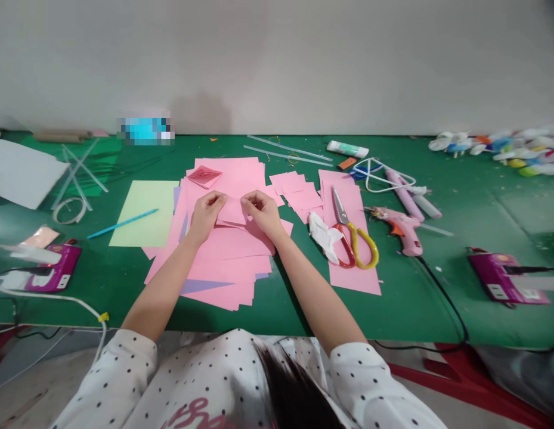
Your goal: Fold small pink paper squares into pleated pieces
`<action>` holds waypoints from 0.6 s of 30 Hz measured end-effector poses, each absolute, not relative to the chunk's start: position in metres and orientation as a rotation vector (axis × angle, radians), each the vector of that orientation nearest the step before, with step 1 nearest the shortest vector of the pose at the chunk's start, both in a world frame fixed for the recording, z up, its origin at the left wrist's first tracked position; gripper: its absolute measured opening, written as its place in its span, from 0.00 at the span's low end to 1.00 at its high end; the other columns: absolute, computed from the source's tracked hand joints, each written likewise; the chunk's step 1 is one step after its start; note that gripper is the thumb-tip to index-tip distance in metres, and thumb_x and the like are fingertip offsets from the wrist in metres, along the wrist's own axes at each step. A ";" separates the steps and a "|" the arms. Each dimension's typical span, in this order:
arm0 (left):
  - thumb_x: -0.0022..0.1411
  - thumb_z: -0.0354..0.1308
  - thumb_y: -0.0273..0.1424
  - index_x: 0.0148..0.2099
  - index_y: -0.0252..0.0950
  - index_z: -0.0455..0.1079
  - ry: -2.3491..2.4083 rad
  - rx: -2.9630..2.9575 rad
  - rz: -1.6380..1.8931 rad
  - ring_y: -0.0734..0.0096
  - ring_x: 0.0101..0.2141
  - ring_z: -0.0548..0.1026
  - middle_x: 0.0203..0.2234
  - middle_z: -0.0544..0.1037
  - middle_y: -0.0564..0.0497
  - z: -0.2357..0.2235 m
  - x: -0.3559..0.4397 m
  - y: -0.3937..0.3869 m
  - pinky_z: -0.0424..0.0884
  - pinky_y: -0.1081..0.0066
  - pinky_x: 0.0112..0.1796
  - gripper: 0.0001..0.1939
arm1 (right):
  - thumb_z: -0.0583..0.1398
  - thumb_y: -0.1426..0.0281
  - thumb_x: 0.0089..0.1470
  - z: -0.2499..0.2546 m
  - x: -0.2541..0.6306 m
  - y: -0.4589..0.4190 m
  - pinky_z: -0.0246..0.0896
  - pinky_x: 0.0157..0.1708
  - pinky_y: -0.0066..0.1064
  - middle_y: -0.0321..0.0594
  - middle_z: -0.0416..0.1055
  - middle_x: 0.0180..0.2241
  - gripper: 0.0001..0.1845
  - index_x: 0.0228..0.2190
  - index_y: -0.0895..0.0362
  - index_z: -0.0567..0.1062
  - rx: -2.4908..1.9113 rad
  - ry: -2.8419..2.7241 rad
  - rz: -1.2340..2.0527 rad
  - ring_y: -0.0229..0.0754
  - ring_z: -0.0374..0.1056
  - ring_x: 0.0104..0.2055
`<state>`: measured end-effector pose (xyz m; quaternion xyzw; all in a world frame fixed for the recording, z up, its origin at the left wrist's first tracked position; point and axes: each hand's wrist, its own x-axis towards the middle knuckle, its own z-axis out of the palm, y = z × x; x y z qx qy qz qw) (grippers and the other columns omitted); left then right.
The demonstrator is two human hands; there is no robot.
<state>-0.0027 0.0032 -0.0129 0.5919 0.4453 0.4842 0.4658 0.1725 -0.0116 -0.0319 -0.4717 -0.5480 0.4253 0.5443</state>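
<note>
Between my two hands is a small piece of pink paper (pixel 233 210). My left hand (pixel 207 213) pinches its left end, and my right hand (pixel 262 210) pinches its right end. Under them lies a loose stack of larger pink sheets (pixel 223 268), with purple paper (pixel 207 286) showing between some of them. A folded pink paper piece (pixel 206 176) rests on the stack beyond my left hand. To the right of my right hand are several small pink paper squares (pixel 299 192).
Scissors (pixel 342 208) with red and yellow handles lie on pink paper at right, beside crumpled white tissue (pixel 324 236). Further right is a pink glue gun (pixel 399 226) with a black cord. A blue pencil (pixel 122 223) crosses light green paper (pixel 142 199) at left. Purple power strips (pixel 57 268) flank the table.
</note>
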 end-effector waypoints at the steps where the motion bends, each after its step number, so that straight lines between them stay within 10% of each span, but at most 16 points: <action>1: 0.62 0.60 0.39 0.33 0.35 0.73 1.100 1.448 1.189 0.70 0.33 0.70 0.29 0.74 0.52 -0.013 -0.003 0.003 0.66 0.71 0.37 0.12 | 0.63 0.58 0.53 -0.033 0.172 -0.011 0.59 0.27 0.29 0.34 0.69 0.26 0.13 0.31 0.56 0.74 -1.112 -1.299 1.011 0.35 0.62 0.26; 9: 0.62 0.60 0.41 0.34 0.35 0.73 1.152 1.406 1.278 0.70 0.33 0.70 0.29 0.74 0.52 -0.012 -0.003 0.004 0.66 0.70 0.38 0.13 | 0.58 0.58 0.60 -0.028 0.171 -0.020 0.68 0.41 0.39 0.46 0.72 0.46 0.17 0.47 0.53 0.73 -1.119 -1.437 0.663 0.45 0.70 0.43; 18: 0.61 0.59 0.39 0.32 0.36 0.73 1.190 1.383 1.274 0.70 0.32 0.70 0.28 0.74 0.52 -0.006 -0.004 0.001 0.68 0.69 0.38 0.11 | 0.64 0.56 0.55 -0.020 0.150 -0.040 0.51 0.64 0.57 0.50 0.64 0.58 0.26 0.53 0.50 0.71 -1.100 -1.967 0.191 0.60 0.54 0.65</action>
